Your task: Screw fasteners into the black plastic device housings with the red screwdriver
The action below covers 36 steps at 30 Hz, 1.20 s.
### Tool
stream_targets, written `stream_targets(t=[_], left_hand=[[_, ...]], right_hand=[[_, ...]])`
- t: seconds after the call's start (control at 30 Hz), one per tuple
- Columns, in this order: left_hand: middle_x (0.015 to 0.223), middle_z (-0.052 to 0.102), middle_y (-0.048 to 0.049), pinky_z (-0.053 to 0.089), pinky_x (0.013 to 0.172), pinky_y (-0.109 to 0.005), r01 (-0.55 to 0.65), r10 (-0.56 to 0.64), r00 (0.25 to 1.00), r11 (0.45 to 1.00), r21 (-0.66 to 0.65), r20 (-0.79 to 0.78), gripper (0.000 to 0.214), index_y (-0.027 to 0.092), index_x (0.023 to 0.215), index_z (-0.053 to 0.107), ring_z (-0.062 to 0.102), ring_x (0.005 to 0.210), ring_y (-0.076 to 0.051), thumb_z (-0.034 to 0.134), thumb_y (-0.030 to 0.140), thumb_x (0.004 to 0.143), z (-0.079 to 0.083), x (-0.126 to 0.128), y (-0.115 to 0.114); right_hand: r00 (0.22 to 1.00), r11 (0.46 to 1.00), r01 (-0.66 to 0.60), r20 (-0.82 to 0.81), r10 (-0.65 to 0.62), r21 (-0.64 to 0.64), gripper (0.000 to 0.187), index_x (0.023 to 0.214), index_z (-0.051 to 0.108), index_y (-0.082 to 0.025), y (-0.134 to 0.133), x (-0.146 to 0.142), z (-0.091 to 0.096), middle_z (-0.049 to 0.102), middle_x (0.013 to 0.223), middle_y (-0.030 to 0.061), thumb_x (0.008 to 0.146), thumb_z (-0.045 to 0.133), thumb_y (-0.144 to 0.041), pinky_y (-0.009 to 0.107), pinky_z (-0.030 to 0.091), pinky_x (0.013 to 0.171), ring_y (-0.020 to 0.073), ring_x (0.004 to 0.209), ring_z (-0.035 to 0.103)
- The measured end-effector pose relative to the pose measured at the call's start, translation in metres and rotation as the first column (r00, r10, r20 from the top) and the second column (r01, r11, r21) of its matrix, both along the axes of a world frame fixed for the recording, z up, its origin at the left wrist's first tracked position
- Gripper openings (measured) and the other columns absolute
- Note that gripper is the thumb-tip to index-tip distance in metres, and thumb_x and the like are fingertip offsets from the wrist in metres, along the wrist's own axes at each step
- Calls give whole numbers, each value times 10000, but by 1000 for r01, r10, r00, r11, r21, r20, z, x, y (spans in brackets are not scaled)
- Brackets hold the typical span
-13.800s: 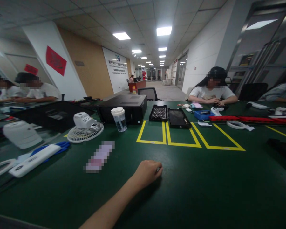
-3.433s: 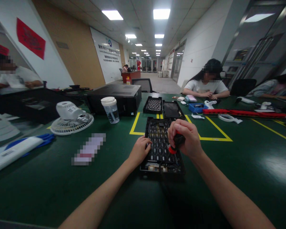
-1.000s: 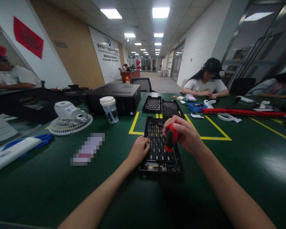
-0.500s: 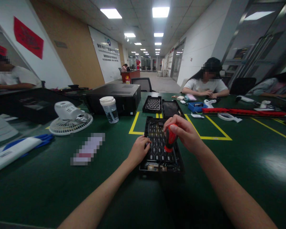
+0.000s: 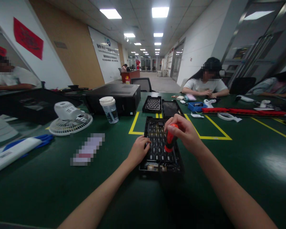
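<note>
On the green table before me lies a black plastic case (image 5: 157, 149) with rows of dark cell-like shapes and a strip of small parts at its near end. My left hand (image 5: 139, 149) grips its left edge, with fingers curled over the rim. In my right hand (image 5: 184, 132) is a red and black screwdriver (image 5: 171, 136), held by the handle from above. Its shaft points down to the near right part of the case; the tip is too dark to make out clearly.
Beyond stand a similar black tray (image 5: 153, 104), a dark lid-like piece (image 5: 171, 108) and a large black box (image 5: 114, 95). To the left are a lidded cup (image 5: 111, 111) and a white fan (image 5: 70, 119). A person (image 5: 206, 86) sits at the far right.
The screwdriver handle has turned slightly in my right hand, and the fingers on it have shifted a little. My left hand and the case stay in place.
</note>
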State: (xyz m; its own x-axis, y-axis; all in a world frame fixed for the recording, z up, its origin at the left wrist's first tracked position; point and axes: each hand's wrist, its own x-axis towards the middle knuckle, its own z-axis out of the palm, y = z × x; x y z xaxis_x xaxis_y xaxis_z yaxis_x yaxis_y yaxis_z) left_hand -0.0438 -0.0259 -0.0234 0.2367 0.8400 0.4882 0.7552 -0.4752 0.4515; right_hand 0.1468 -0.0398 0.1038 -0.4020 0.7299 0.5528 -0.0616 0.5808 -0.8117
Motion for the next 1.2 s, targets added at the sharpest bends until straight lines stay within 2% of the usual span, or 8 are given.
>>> stream_targets(t=[0.3,0.47,0.6,0.8,1.07,1.2], left_hand=[[978,625,-37,356,990,-412,-4,4,1000,1000,-7,2,190,205,868,630,474,1096,-206,457,169,797,1,0,-1],[984,626,-38,357,990,-398,-2,2,1000,1000,-9,-1,188,203,866,631,472,1099,-202,459,172,799,1,-1,0],[972,629,-36,354,993,-389,3,-3,1000,1000,2,3,180,199,869,628,476,1088,-196,463,177,800,1,-1,-1],[984,624,-39,349,997,-397,-2,2,1000,1000,-7,4,178,198,872,628,469,1100,-201,468,180,798,0,-1,-1],[986,624,-40,350,995,-404,-2,2,1000,1000,-9,6,184,201,866,626,471,1102,-204,454,182,802,1,0,-1],[984,624,-35,350,995,-409,-6,6,1000,1000,-15,5,180,205,866,623,470,1108,-207,456,184,801,1,0,-1]], right_hand=[[998,998,65,20,-65,7,184,737,432,-173,-1,-1,-4,582,738,14,770,574,-286,229,418,531,106,607,534],[998,999,35,-43,-36,-40,241,729,372,-187,-4,-4,-3,613,654,-1,758,595,-276,222,439,493,105,541,564],[997,997,56,-48,-58,-52,260,733,369,-190,-4,-6,-4,611,588,-19,746,611,-285,197,420,439,86,454,535],[991,992,130,-37,-129,-1,286,742,386,-193,-3,-5,-7,562,575,-34,728,628,-345,203,425,449,98,483,537],[978,973,208,-4,-209,104,366,742,385,-196,-3,-7,-9,461,638,-41,664,679,-399,221,337,471,83,512,412],[973,966,227,17,-231,120,392,767,392,-201,-5,-7,-9,445,660,-35,645,685,-430,230,331,492,95,545,410]])
